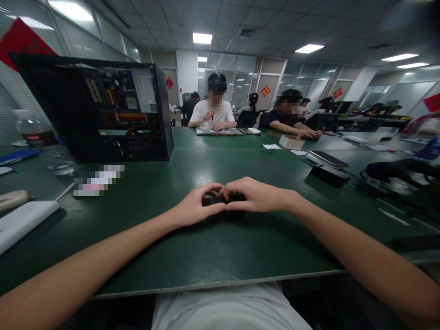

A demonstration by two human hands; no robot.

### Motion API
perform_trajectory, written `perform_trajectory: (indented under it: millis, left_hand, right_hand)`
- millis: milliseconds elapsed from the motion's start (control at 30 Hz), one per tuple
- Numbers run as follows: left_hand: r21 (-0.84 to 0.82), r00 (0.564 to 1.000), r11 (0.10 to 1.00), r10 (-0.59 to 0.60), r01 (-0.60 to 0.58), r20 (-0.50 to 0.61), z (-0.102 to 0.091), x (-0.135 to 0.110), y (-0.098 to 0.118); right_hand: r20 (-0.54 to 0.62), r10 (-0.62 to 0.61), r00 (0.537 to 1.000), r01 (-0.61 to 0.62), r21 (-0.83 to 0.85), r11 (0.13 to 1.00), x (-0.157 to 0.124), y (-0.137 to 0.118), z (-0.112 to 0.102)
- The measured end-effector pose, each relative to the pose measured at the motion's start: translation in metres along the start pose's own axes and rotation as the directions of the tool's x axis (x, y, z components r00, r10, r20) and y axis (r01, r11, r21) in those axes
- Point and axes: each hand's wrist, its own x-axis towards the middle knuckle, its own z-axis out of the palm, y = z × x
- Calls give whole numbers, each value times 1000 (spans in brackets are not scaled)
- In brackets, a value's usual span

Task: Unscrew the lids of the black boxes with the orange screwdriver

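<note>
My left hand and my right hand meet in the middle of the green table, fingertips touching. Both curl around a small black object that lies on the table between them. Only a dark sliver of it shows between the fingers, so I cannot make out what it is. Both forearms reach out from the near table edge.
An open black computer case stands at the back left, a water bottle beside it. White flat items lie at the left edge. A phone, black boxes and cables sit at the right. Other people sit across the table.
</note>
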Motion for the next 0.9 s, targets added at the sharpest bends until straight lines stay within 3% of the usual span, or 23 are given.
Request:
perform_trajectory:
  millis: [133, 200, 300, 433, 533, 633, 767, 833, 900]
  left_hand:
    - [105, 1000, 994, -29, 27, 13, -1, 0, 3]
    - [145, 999, 989, -28, 25, 20, -2, -1, 6]
    - [174, 1000, 984, -29, 27, 10, 1, -2, 10]
    - [185, 999, 982, -38, 39, -10, 6, -1, 10]
    - [217, 999, 975, -41, 42, -8, 7, -1, 11]
    - [253, 999, 967, -34, 31, 9, 6, -2, 13]
    - [255, 999, 966, -42, 43, -11, 7, -3, 15]
    - [244, 998, 968, -58, 63, -29, 8, -3, 16]
    - [235, 997, 969, -72, 79, -36, 10, -2, 16]
  right_hand:
    - [-105, 173, 979, -168, 55, 984, -17, 35, -12]
    - [-12, 270, 963, -270, 20, 963, -23, 52, -14]
    - [143, 309, 940, -315, 18, 949, -25, 66, -9]
    - [122, 292, 949, -303, 83, 949, -23, 65, -5]
    - [-38, 286, 958, -276, 161, 948, -23, 60, -9]
    - [-248, 284, 926, -201, 313, 928, -22, 58, -13]
    - [-463, 375, 804, 34, 664, 747, -16, 57, -12]
    - [-566, 391, 726, 148, 684, 714, -13, 53, -12]
    - [-648, 370, 666, 204, 636, 744, -12, 44, -13]
